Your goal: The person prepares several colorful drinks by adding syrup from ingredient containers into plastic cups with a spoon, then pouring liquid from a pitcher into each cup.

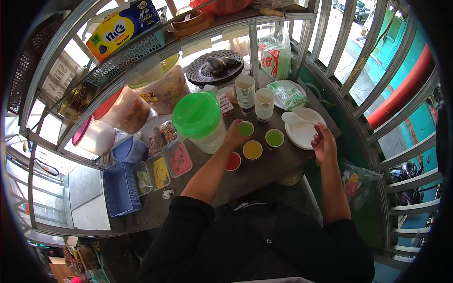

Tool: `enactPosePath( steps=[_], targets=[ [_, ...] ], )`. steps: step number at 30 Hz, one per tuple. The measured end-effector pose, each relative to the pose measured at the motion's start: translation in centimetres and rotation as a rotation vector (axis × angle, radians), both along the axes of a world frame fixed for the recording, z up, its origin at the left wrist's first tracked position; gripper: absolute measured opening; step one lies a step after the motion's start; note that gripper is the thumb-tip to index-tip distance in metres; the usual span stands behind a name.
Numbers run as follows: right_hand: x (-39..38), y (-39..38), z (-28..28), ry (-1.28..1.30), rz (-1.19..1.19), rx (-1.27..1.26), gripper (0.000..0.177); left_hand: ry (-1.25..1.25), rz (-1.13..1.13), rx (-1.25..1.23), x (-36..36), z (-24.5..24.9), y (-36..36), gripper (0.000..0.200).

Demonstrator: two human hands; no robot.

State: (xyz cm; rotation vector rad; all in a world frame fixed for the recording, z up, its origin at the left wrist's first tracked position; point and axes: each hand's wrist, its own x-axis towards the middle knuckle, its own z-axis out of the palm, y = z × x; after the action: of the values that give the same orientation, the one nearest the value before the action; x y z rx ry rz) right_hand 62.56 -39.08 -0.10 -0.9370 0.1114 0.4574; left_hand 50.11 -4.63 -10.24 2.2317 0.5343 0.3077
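Holding a green-filled cup (246, 129) in the left hand (234, 136), with fingers curled around its side, near the green-lidded jug (197, 115). Gripping a white spoon (293, 119) by its handle end in the right hand (324, 144) (partly closed), above the white plate (306, 135). Nearby on the bench (271, 164): yellow-filled cup (253, 150), second green-filled cup (274, 138), red-filled cup (233, 161).

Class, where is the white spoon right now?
Right of centre in the head view, the spoon is in the right hand, over the white plate.
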Motion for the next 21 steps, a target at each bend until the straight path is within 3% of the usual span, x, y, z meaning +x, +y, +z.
enactPosePath(
  steps=[14,21],
  targets=[
    [0.6,-1.0,0.6,-0.049,-0.031,0.017,0.023,0.061,-0.03,0.026,0.7,-0.1,0.9,0.093],
    [0.1,-2.5,0.2,-0.034,-0.066,0.021,0.024,0.214,0.138,-0.099,0.6,4.0,-1.8,0.096]
  ],
)
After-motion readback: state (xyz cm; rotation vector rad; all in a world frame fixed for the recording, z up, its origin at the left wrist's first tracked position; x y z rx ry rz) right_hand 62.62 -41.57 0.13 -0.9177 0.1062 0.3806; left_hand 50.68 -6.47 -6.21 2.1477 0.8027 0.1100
